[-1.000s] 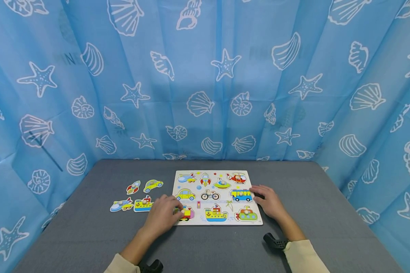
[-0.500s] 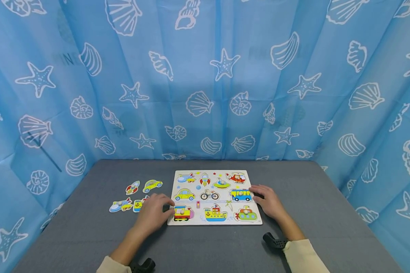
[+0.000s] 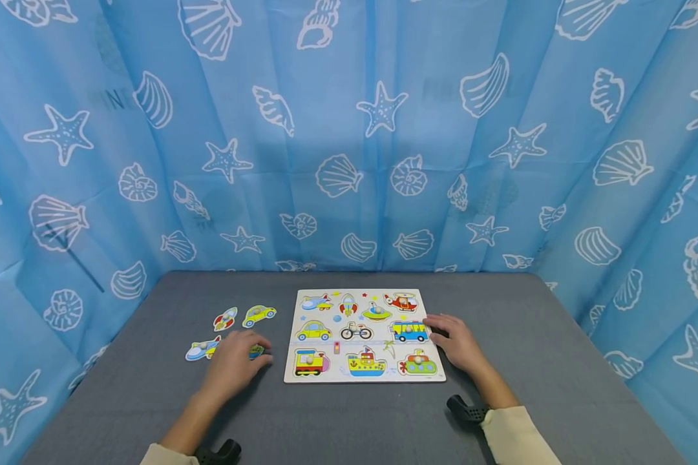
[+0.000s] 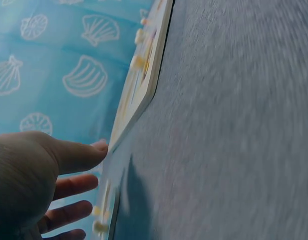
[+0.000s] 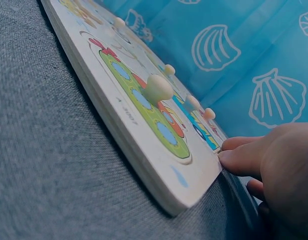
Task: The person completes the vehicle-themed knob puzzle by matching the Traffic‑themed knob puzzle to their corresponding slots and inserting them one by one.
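A wooden vehicle puzzle board (image 3: pixel 337 378) lies flat on the grey table. My right hand (image 3: pixel 456 342) rests at its right edge; in the right wrist view the thumb (image 5: pixel 241 161) touches the rim beside the knobbed submarine piece (image 5: pixel 139 100). My left hand (image 3: pixel 235 365), empty, is left of the board over the loose boat piece (image 3: pixel 256 352), which it mostly covers. In the left wrist view its fingers (image 4: pixel 76 186) are spread apart. The knobbed train piece (image 3: pixel 311 363) sits in the board's lower left recess.
Close to my left hand lie a loose rocket piece (image 3: pixel 225 319), a yellow car piece (image 3: pixel 259 315) and an airplane piece (image 3: pixel 200 350). A blue shell-patterned curtain (image 3: pixel 349 206) hangs behind the table (image 3: pixel 360 426).
My left hand has moved off the train piece and leftward from the board to the loose boat piece, now mostly covering it. The right hand stays at the board's edge.
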`<state>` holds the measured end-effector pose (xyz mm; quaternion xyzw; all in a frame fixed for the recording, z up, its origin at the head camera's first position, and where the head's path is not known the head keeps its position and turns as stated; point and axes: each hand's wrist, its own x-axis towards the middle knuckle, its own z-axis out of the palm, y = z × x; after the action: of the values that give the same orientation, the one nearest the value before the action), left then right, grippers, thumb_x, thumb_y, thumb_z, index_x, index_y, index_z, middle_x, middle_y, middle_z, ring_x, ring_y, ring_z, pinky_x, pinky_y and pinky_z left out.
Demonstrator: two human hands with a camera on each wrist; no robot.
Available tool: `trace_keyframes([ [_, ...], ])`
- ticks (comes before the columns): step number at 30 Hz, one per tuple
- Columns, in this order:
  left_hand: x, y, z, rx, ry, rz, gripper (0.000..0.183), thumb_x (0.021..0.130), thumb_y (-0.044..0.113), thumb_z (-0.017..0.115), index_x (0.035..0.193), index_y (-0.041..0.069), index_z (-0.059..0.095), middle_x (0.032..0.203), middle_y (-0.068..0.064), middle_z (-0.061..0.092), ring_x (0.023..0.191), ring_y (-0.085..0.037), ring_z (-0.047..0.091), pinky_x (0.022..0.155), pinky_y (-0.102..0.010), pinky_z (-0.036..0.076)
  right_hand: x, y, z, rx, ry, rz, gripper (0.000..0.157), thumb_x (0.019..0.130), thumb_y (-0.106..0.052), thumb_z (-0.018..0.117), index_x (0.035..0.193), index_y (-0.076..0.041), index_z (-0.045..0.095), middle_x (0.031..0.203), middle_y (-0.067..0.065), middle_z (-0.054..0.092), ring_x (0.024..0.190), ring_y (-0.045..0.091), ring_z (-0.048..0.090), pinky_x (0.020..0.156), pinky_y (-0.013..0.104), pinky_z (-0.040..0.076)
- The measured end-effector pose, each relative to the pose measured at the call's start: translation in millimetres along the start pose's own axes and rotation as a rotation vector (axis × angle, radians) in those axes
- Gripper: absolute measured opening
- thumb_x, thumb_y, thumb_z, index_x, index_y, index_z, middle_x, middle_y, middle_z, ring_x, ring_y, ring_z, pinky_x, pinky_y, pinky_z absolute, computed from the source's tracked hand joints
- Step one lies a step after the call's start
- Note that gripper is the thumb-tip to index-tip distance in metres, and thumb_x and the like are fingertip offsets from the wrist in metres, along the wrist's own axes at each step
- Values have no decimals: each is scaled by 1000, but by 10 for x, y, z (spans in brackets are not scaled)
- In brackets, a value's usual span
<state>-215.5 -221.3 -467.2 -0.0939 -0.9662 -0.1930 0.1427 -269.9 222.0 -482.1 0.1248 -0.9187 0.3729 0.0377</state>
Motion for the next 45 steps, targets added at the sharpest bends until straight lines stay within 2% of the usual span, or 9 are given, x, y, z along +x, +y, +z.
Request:
trace_keyframes([
  [7, -35, -136, -113, -6, 24, -27, 20, 73, 18, 85, 90, 15, 75, 95, -2, 69, 97, -31, 61, 83, -52, 44, 7, -4, 1, -4, -1, 8, 35, 95, -1, 58, 129, 2, 60, 138, 22, 52, 136, 46, 30, 106, 63, 21],
  [16, -40, -252, -158, -13, 107, -3, 20, 71, 11, 85, 89, 11, 76, 93, -5, 70, 93, -34, 62, 80, -52, 44, -3, 3, 3, -1, 3, -3, 35, 94, -1, 58, 128, 3, 60, 137, 22, 52, 135, 46, 30, 106, 63, 21],
  [19, -40, -284, -149, -4, 100, -21, 19, 72, 12, 84, 88, 11, 75, 95, -6, 70, 93, -35, 61, 80, -52, 45, -5, 3, 4, 0, 6, -8, 35, 94, -1, 58, 128, 3, 60, 137, 22, 52, 135, 46, 30, 106, 63, 22],
  [29, -6, -345, -137, 4, 13, -116, 19, 76, 16, 83, 93, 12, 75, 95, -5, 68, 90, -30, 58, 76, -50, 45, 3, -6, -2, -3, 7, 3, 35, 94, -1, 58, 129, 2, 61, 137, 22, 52, 135, 46, 31, 106, 63, 21],
  [39, 45, -389, -132, 19, -3, -146, 20, 78, 18, 81, 96, 11, 76, 99, -10, 68, 96, -35, 61, 79, -55, 45, -2, -16, -1, -14, 5, 5, 34, 94, -1, 59, 128, 2, 61, 136, 21, 53, 135, 45, 32, 106, 63, 22],
  [45, 55, -415, -115, 15, 8, -146, 18, 78, 16, 79, 95, 10, 76, 97, -9, 68, 94, -35, 61, 77, -54, 46, 0, -25, -1, -23, 5, 12, 35, 94, -2, 60, 129, 1, 61, 136, 21, 53, 135, 44, 32, 106, 62, 22],
])
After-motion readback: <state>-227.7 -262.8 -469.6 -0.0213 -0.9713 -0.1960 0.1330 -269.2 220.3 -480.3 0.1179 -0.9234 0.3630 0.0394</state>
